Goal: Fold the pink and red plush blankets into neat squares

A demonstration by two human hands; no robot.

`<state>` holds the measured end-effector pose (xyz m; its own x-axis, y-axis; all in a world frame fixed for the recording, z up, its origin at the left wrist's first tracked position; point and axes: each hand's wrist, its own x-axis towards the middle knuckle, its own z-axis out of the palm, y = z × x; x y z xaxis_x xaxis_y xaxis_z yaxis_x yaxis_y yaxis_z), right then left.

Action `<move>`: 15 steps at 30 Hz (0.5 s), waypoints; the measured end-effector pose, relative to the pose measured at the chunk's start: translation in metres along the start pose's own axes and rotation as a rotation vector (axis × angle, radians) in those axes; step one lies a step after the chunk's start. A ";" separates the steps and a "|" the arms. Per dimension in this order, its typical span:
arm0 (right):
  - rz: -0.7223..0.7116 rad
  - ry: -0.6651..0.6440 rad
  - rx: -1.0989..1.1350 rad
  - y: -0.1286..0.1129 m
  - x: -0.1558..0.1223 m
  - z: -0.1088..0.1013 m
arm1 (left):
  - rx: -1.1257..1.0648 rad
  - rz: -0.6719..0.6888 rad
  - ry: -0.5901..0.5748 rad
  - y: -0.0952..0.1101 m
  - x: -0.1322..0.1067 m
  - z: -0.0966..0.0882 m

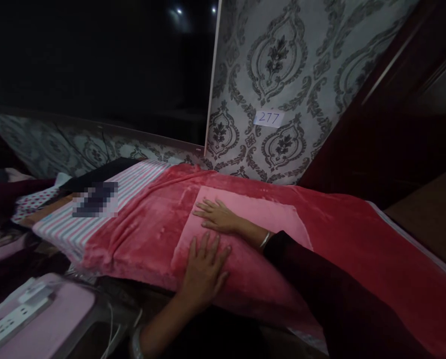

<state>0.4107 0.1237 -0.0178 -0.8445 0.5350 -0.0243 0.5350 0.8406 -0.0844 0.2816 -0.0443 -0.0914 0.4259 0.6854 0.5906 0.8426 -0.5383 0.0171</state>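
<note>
Head view: the right hand (218,217) lies flat on a pink cloth (271,215), fingers spread and holding nothing. The left hand (205,269) rests on the same cloth nearer the wearer, fingers spread wide, palm down, also without a grip. The hands are near each other but apart. The pink cloth lies on the middle of a red blanket (346,234); where its near edge ends is too dim to tell. A bangle (265,239) sits at the right wrist, beside a dark sleeve (320,279). To the left of the blanket is a striped cloth (136,182), bearing a dark object (96,199) blurred by pixels. Behind, a television (96,65) stands before patterned wallpaper (279,55), which carries a paper label (269,118) reading 277. At lower left, a power strip (19,314) rests on a pink surface (68,304).
</note>
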 end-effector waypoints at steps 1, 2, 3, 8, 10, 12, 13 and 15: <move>-0.002 0.006 -0.015 0.004 0.005 0.003 | 0.023 -0.006 0.018 0.001 -0.004 0.004; 0.004 0.015 -0.028 0.010 0.010 0.005 | 0.036 -0.010 0.029 0.002 -0.007 0.008; 0.016 0.025 -0.036 0.017 0.014 0.007 | 0.041 -0.015 0.034 0.003 -0.009 0.010; 0.147 0.071 -0.008 0.054 0.035 0.014 | 0.035 -0.012 0.056 0.003 -0.011 0.015; 0.190 0.076 0.039 0.063 0.041 0.018 | 0.023 -0.014 0.073 0.003 -0.012 0.018; 0.202 0.079 0.076 0.067 0.044 0.021 | 0.013 -0.033 0.082 0.004 -0.013 0.021; 0.202 0.080 0.085 0.069 0.044 0.022 | 0.008 -0.042 0.082 0.005 -0.013 0.022; 0.202 0.079 0.085 0.069 0.044 0.024 | 0.003 -0.051 0.086 0.005 -0.013 0.023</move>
<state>0.4094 0.2031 -0.0482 -0.7143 0.6993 0.0288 0.6860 0.7077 -0.1692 0.2881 -0.0448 -0.1182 0.3529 0.6672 0.6560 0.8635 -0.5022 0.0462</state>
